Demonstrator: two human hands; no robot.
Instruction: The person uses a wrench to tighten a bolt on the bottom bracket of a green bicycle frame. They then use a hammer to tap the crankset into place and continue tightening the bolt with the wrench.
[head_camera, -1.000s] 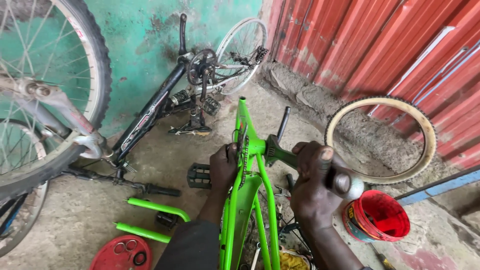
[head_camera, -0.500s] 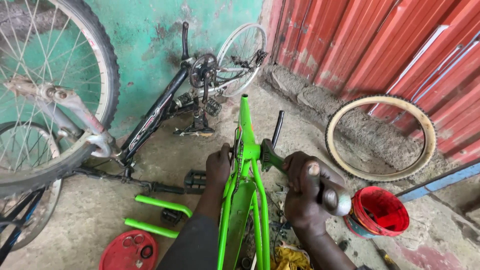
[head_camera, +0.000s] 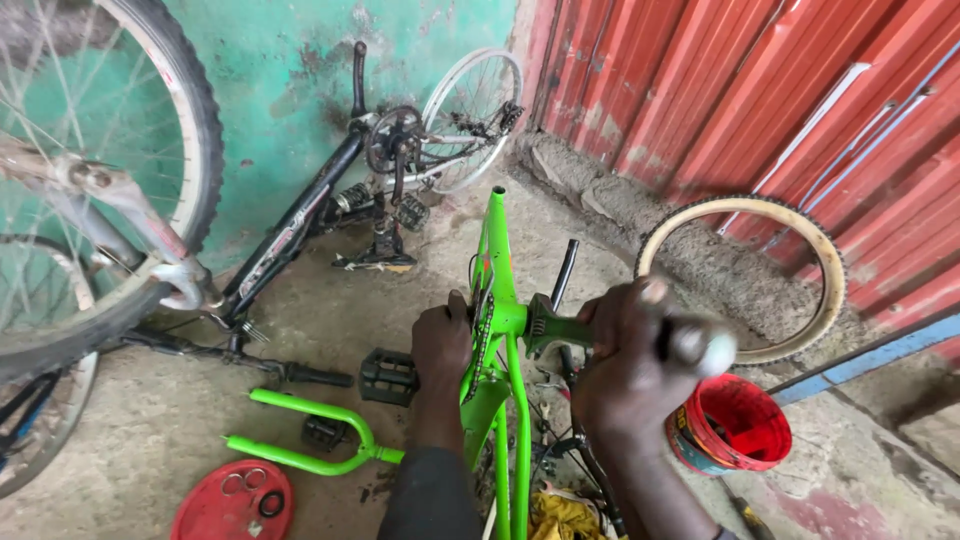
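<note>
A bright green bicycle frame stands in front of me with its tubes running down toward me. My left hand grips the frame on its left side, beside the chainring. My right hand is closed around a metal tool handle that runs out to the right from the frame's bottom bracket. A black crank arm points up behind the bracket.
A black bicycle lies against the green wall. A large wheel is at left. A green fork, black pedals and a red lid lie on the concrete. A tan tyre leans on the red corrugated wall; a red tub sits at right.
My right hand with the tool handle has swung slightly upward and to the right. The view has dipped and shifted a little; my left hand stays on the frame.
</note>
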